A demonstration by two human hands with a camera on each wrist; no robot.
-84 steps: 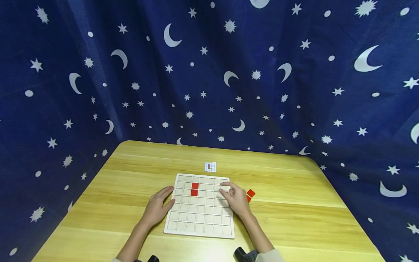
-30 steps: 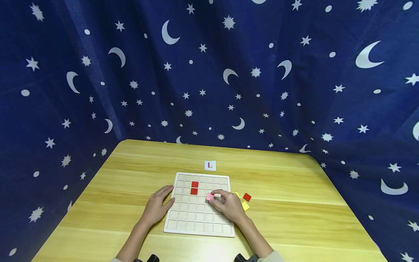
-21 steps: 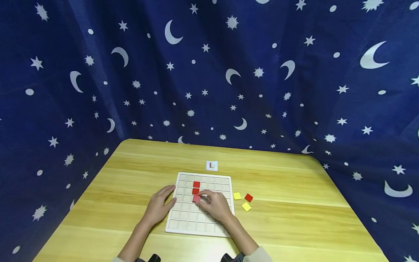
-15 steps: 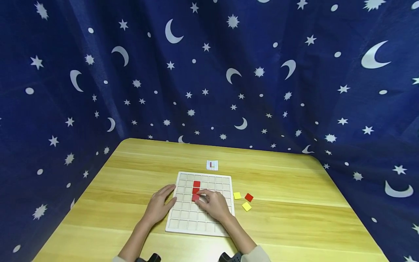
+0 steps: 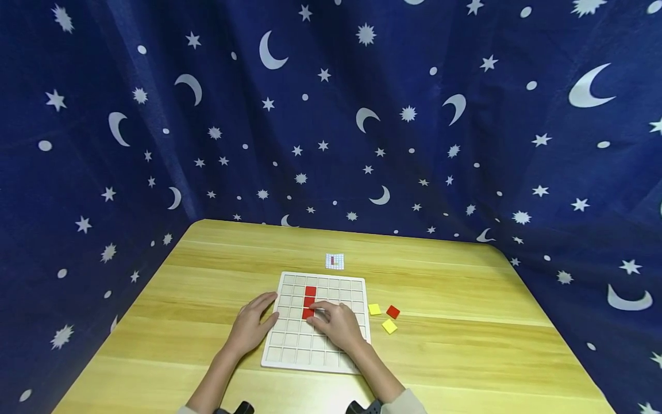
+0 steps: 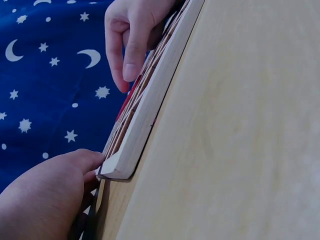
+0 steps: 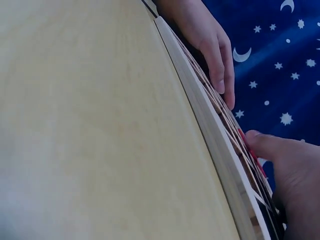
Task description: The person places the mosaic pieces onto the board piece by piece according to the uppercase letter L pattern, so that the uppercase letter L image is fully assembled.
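1. A dark blue curtain [image 5: 331, 115] printed with white moons, stars and dots hangs in folds behind and to both sides, closing in the scene
2. A light wooden bench [image 5: 455, 322] with visible grain and rounded far corners stands in front of it
3. Even light falls over the wood, with a soft glare near its front edge

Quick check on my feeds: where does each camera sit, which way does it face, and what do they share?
Head: high, looking forward and down at the table, white grid board, left hand and right hand.
Left wrist: low at table level, along the board edge; both hands show.
Right wrist: low, along the opposite edge; both hands show.
Shared: board and both hands.
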